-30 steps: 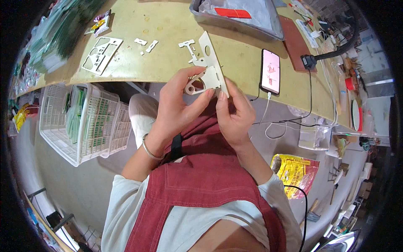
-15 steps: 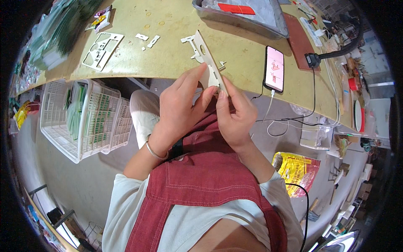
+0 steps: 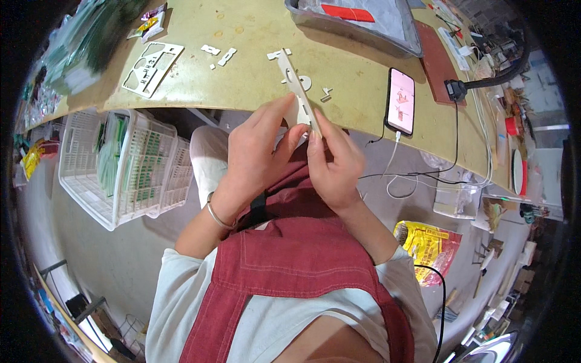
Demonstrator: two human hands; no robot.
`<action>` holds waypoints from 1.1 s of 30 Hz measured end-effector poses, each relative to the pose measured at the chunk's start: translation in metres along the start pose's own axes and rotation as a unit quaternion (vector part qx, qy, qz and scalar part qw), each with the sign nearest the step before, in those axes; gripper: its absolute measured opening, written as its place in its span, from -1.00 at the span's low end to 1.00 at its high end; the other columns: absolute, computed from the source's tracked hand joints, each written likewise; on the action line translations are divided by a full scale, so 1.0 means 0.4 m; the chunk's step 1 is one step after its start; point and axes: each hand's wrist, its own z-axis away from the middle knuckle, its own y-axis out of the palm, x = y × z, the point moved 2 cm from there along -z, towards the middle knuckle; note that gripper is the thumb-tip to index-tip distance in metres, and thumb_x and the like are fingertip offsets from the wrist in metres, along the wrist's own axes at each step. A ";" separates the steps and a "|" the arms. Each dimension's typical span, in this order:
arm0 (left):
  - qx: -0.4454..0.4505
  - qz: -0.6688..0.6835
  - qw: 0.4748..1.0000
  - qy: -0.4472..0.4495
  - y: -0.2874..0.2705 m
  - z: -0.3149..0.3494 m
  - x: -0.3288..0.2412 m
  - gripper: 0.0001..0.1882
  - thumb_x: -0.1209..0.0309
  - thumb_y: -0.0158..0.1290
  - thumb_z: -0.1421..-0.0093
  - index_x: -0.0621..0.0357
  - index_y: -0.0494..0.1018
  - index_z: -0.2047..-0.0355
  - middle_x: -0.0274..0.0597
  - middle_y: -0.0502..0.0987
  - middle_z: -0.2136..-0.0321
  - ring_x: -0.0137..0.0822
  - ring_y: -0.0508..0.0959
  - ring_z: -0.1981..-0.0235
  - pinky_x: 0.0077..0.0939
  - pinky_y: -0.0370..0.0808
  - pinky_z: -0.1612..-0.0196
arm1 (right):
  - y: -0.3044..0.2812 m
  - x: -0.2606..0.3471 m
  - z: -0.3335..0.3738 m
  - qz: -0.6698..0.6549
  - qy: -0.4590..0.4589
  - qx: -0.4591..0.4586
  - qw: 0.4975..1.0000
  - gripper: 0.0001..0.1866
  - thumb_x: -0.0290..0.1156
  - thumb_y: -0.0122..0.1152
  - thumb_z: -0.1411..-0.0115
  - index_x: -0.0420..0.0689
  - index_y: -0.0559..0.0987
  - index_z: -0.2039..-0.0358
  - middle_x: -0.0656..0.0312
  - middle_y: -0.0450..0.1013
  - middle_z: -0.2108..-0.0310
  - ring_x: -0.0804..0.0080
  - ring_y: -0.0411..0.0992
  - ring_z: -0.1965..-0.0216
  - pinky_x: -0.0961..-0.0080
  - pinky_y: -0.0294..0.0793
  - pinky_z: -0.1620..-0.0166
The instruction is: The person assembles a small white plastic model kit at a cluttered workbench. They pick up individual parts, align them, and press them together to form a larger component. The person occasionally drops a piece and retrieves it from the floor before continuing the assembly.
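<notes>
Both my hands grip a thin pale board with cut-outs [image 3: 297, 85], held tilted and nearly edge-on at the table's front edge. My left hand [image 3: 255, 148] has its thumb and fingers closed on the lower left side. On the lower right side, my right hand [image 3: 334, 166] pinches the same board; my fingers partly hide its lower end. Behind it on the table lie a round pale piece [image 3: 306, 82] and a small slotted piece [image 3: 327, 94]. Farther left are several small flat pieces [image 3: 227, 57] and another cut-out sheet [image 3: 164, 70].
A phone [image 3: 400, 103] with a lit screen lies right of my hands, a cable plugged into it. Beyond stands a grey tray [image 3: 351, 36] with a red item inside. Plastic-wrapped sheets [image 3: 91, 48] are stacked at left. White baskets [image 3: 121, 175] stand below the table's edge.
The view has shifted slightly, so the table items sit a little farther right. The board looks more upright and edge-on, uncovering more of the round piece. Both hands keep their hold.
</notes>
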 end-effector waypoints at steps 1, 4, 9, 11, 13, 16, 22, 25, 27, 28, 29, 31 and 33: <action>0.008 -0.014 1.000 -0.011 -0.004 0.000 0.001 -0.44 0.32 0.36 -0.24 0.24 0.50 -0.21 0.09 0.67 0.08 0.07 0.71 0.24 -0.21 0.65 0.24 | 0.004 -0.005 0.000 -0.024 0.030 -0.002 0.999 -0.64 -0.62 0.24 -0.35 -0.41 0.60 -0.14 -0.16 0.66 0.11 0.07 0.69 0.18 0.31 0.66 0.10; 0.018 -0.036 0.999 -0.007 -0.019 -0.019 -0.009 -0.38 0.27 0.36 -0.26 0.24 0.47 -0.26 0.09 0.67 0.10 0.05 0.71 0.25 -0.22 0.65 0.26 | 0.017 -0.016 0.001 -0.104 0.135 -0.006 0.985 -0.64 -0.58 0.23 -0.38 -0.34 0.62 -0.16 -0.06 0.67 0.10 0.32 0.67 0.14 0.40 0.64 0.06; 0.056 0.027 0.997 -0.043 -0.066 -0.043 -0.053 -0.29 0.23 0.37 -0.26 0.25 0.42 -0.33 0.09 0.67 0.10 0.02 0.71 0.25 -0.23 0.64 0.19 | 0.032 -0.064 -0.002 -0.191 0.158 -0.033 0.968 -0.68 -0.53 0.20 -0.46 -0.32 0.62 -0.17 0.14 0.67 0.13 0.54 0.60 0.17 0.53 0.63 0.09; 0.057 0.040 0.997 -0.040 -0.089 -0.043 -0.033 -0.26 0.21 0.38 -0.25 0.25 0.40 -0.35 0.11 0.67 0.08 0.03 0.71 0.22 -0.24 0.64 0.16 | 0.019 -0.065 -0.010 -0.258 0.213 -0.024 0.942 -0.70 -0.50 0.18 -0.50 -0.31 0.63 -0.17 0.22 0.65 0.15 0.59 0.58 0.19 0.57 0.62 0.11; 0.035 0.046 0.998 -0.004 -0.125 -0.042 0.003 -0.23 0.20 0.40 -0.23 0.25 0.39 -0.36 0.12 0.67 0.05 0.04 0.70 0.18 -0.28 0.64 0.13 | 0.004 -0.072 -0.021 -0.276 0.200 -0.010 0.940 -0.72 -0.45 0.16 -0.53 -0.29 0.62 -0.15 0.29 0.61 0.13 0.65 0.54 0.18 0.63 0.61 0.14; 0.079 -0.040 0.993 0.082 -0.185 -0.075 -0.023 -0.10 0.17 0.46 -0.08 0.13 0.39 -0.40 0.03 0.53 -0.23 0.01 0.54 -0.22 -0.03 0.41 -0.28 | -0.026 -0.084 -0.038 -0.272 0.192 0.030 0.943 -0.73 -0.41 0.13 -0.55 -0.28 0.61 -0.12 0.29 0.60 0.11 0.66 0.51 0.15 0.64 0.59 0.14; 0.122 -0.111 0.979 0.119 -0.138 -0.072 -0.034 -0.02 -0.01 0.48 0.06 0.03 0.43 -0.36 -0.12 0.54 -0.22 -0.08 0.45 -0.35 0.20 0.02 -0.51 | -0.045 -0.077 -0.052 -0.250 0.171 0.079 0.950 -0.77 -0.42 0.11 -0.55 -0.24 0.62 -0.07 0.30 0.58 0.16 0.66 0.49 0.16 0.64 0.52 0.12; 0.127 -0.148 0.972 0.134 -0.132 -0.072 -0.015 -0.19 0.02 0.45 -0.02 0.05 0.51 -0.25 -0.13 0.62 -0.06 -0.09 0.54 -0.24 0.20 0.10 -0.48 | -0.054 -0.073 -0.055 -0.230 0.184 0.109 0.949 -0.77 -0.44 0.11 -0.53 -0.23 0.61 -0.08 0.32 0.57 0.21 0.67 0.48 0.19 0.66 0.49 0.12; 0.152 -0.108 0.974 0.126 -0.139 -0.071 -0.010 -0.36 0.13 0.41 -0.12 0.10 0.55 -0.16 -0.11 0.65 0.08 -0.07 0.61 -0.06 0.06 0.32 -0.33 | -0.061 -0.070 -0.063 -0.238 0.193 0.125 0.944 -0.76 -0.45 0.11 -0.53 -0.23 0.61 -0.09 0.33 0.56 0.23 0.67 0.47 0.20 0.65 0.49 0.12; 0.165 -0.089 0.975 0.121 -0.141 -0.069 -0.009 -0.45 0.18 0.39 -0.18 0.13 0.57 -0.12 -0.10 0.66 0.15 -0.06 0.65 0.03 -0.01 0.43 -0.25 | -0.065 -0.073 -0.067 -0.246 0.194 0.133 0.940 -0.76 -0.45 0.11 -0.53 -0.23 0.61 -0.10 0.34 0.56 0.24 0.67 0.47 0.21 0.65 0.49 0.12; 0.183 -0.018 0.981 0.063 -0.138 -0.063 -0.003 -0.51 0.23 0.36 -0.22 0.16 0.56 -0.10 -0.07 0.65 0.19 -0.05 0.64 0.11 -0.11 0.48 -0.12 | -0.067 -0.071 -0.071 -0.253 0.196 0.141 0.937 -0.76 -0.45 0.11 -0.53 -0.22 0.62 -0.11 0.36 0.56 0.24 0.67 0.47 0.21 0.65 0.49 0.12; 0.210 0.123 0.968 -0.054 -0.124 -0.042 0.011 -0.63 0.33 0.30 -0.32 0.23 0.56 -0.06 -0.01 0.64 0.28 -0.05 0.63 0.29 -0.30 0.56 0.13 | -0.070 -0.057 -0.084 -0.264 0.178 0.168 0.933 -0.70 -0.45 0.13 -0.52 -0.21 0.60 -0.18 0.36 0.55 0.23 0.65 0.48 0.19 0.63 0.50 0.09; 0.261 0.206 0.940 -0.071 -0.109 -0.037 0.023 -0.70 0.37 0.18 -0.45 0.32 0.54 -0.06 -0.11 0.63 0.34 -0.31 0.57 0.37 -0.48 0.50 0.28 | -0.071 -0.056 -0.095 -0.286 0.163 0.198 0.923 -0.67 -0.45 0.14 -0.52 -0.20 0.59 -0.23 0.35 0.56 0.21 0.63 0.50 0.17 0.62 0.51 0.06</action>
